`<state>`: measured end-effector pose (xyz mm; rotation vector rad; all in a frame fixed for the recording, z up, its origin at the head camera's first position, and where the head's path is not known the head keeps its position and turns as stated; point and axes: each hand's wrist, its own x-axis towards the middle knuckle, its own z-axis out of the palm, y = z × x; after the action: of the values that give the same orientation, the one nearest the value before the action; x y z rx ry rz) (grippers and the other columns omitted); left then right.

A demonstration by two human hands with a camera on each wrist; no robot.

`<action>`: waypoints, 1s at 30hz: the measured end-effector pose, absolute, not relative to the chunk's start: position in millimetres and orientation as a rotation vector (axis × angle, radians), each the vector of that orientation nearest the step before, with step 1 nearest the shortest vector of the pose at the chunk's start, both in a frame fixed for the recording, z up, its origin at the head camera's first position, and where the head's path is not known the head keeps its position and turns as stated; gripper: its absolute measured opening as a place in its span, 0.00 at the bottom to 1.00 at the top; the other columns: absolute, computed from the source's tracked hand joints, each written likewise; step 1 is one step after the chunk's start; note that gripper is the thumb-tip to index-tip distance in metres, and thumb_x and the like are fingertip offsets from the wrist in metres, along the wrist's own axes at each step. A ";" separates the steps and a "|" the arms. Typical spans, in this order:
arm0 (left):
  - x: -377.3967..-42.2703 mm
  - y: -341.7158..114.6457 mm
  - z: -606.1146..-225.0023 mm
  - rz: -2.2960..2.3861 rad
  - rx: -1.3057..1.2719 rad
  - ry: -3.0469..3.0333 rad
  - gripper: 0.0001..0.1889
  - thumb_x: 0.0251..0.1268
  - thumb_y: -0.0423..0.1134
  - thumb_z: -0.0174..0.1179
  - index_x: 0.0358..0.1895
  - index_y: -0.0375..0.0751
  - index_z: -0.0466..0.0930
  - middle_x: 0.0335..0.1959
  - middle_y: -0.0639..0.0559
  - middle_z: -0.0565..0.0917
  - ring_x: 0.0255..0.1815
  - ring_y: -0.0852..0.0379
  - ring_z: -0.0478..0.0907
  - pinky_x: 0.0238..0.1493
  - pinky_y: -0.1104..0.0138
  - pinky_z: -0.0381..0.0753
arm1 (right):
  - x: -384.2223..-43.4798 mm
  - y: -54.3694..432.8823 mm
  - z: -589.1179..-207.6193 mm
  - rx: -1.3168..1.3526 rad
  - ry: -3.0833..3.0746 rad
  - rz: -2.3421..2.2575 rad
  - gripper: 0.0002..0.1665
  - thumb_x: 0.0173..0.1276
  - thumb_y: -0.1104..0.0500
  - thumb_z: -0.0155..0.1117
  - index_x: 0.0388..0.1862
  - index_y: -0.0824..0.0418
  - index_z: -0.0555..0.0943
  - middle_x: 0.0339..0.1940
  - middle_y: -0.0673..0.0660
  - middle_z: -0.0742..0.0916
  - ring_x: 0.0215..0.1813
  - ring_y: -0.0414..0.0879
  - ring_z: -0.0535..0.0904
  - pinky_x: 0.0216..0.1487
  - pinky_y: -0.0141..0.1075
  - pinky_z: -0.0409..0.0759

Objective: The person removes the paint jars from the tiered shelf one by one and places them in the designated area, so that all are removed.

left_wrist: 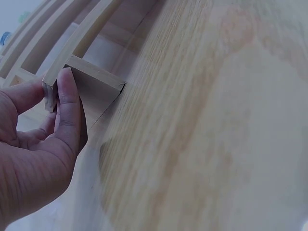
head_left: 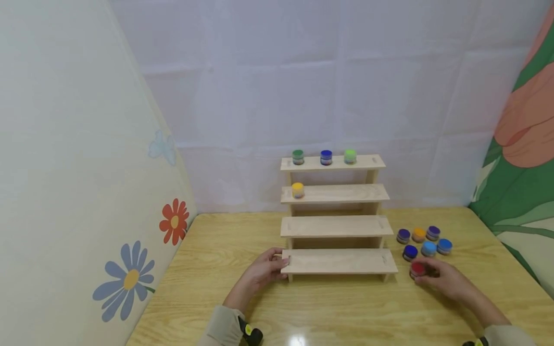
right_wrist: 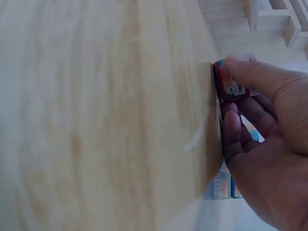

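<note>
My left hand pinches the left end of the lowest board of a small wooden tiered shelf. In the left wrist view, thumb and fingers lie on either side of that board. To the right of the shelf, my right hand holds a small red-lidded paint jar between thumb and fingers, low at the tabletop. A printed label shows on this jar in the right wrist view. Green, dark blue and light green jars stand on the top board, and a yellow jar on the board below.
Several jars with purple, orange and blue lids stand behind my right hand, among them a light blue jar. The wooden table meets a white cloth backdrop, with flower-patterned panels at both sides.
</note>
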<state>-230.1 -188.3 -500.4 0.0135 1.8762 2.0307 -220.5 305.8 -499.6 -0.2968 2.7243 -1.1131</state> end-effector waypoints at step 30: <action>-232.1 -188.2 -500.6 2.029 0.021 1.868 0.22 0.74 0.30 0.58 0.65 0.27 0.63 0.41 0.48 0.78 0.38 0.57 0.82 0.37 0.69 0.84 | -248.4 245.4 -387.8 -0.833 2.862 -1.231 0.24 0.75 0.59 0.64 0.65 0.68 0.76 0.55 0.64 0.85 0.51 0.42 0.81 0.50 0.34 0.82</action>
<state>-232.1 -188.2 -500.6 0.0206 1.8683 2.0291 -248.4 245.4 -387.8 -0.8327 2.8624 -1.2310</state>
